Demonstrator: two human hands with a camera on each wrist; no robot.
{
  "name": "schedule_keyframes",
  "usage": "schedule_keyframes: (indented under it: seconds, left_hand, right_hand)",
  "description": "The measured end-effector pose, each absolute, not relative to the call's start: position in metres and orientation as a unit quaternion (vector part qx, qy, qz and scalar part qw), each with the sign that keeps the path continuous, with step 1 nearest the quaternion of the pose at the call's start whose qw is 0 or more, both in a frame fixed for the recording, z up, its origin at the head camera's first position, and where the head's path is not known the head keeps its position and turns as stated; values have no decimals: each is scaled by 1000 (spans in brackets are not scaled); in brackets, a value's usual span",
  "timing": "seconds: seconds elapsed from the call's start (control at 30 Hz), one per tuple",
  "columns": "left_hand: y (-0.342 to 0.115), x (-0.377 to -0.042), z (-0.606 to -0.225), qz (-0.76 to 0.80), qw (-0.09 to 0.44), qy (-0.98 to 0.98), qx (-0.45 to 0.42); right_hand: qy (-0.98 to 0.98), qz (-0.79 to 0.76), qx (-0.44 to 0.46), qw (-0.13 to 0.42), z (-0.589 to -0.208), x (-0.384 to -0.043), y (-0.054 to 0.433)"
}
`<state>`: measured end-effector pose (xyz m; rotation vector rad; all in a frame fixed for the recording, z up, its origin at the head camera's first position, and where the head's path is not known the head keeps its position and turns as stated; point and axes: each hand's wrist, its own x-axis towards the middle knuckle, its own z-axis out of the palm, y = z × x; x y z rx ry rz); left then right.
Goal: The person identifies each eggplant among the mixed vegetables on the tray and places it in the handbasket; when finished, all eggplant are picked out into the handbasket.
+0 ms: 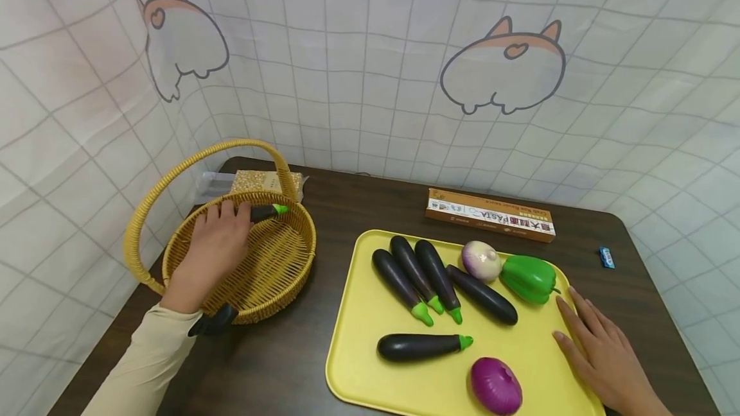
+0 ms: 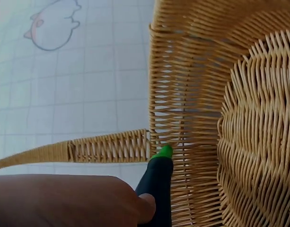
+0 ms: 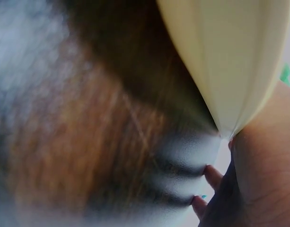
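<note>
Over the yellow wicker basket (image 1: 279, 268), my left hand (image 1: 216, 242) reaches in and holds a dark eggplant (image 1: 263, 213) with a green stem end. In the left wrist view, the thumb lies along that eggplant (image 2: 160, 184), close to the basket wall (image 2: 166, 94) by the handle; the other fingertips are hidden. My right hand (image 1: 607, 355) rests with spread fingers at the right edge of the yellow tray (image 1: 355, 352). Nearest to it is a green bell pepper (image 1: 527, 279). Several eggplants (image 1: 419, 346), a white-and-purple onion (image 1: 481, 261) and a purple onion (image 1: 495, 385) lie on the tray.
Behind the tray lies a pasta box (image 1: 490, 216). A small blue packet (image 1: 606, 257) is near the table's right edge. A bag of yellow kernels (image 1: 250, 181) sits behind the basket, whose tall handle (image 1: 173, 175) arches up. Curtains with a grid pattern (image 1: 358, 82) enclose the table.
</note>
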<state>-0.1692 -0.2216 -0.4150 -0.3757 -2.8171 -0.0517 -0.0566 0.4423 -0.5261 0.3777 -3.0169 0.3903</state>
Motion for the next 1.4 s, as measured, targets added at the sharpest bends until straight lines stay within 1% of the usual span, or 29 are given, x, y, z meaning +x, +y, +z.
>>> schedule_keyframes:
  seconds: [0.1,0.27,0.33,0.67,0.83,0.97,1.13,1.23,1.33,1.4]
  left_hand:
    - [-221,-175,-416,-15,130,-984,-121]
    - [-229,-184,-420,-35,27,-996,-80]
    - [-234,-187,-422,-41,-3,-997,-67]
    - [-253,-208,-432,-48,-50,-995,-70]
    - [-255,-211,-434,-50,-87,-992,-79]
    - [-257,-213,-436,-44,-86,-992,-85]
    - [-259,-213,-435,-40,-68,-993,-93]
    - [-260,-213,-432,-41,-48,-992,-105]
    - [-261,-212,-426,-44,-31,-991,-121]
    - [-261,-210,-419,-47,-30,-991,-125]
  right_hand:
    - [-985,126,115,29,-527,-55,441]
    - [-985,127,115,30,-528,-55,441]
    - [-984,127,118,35,-528,-56,441]
    - [-982,130,128,52,-526,-57,442]
    - [-982,129,127,54,-525,-56,442]
    - [-982,135,125,53,-526,-55,440]
    - [-980,134,131,63,-529,-55,441]
    - [-980,134,133,68,-528,-57,441]
    - [-980,136,131,69,-527,-57,442]
    - [-980,135,131,68,-526,-57,442]
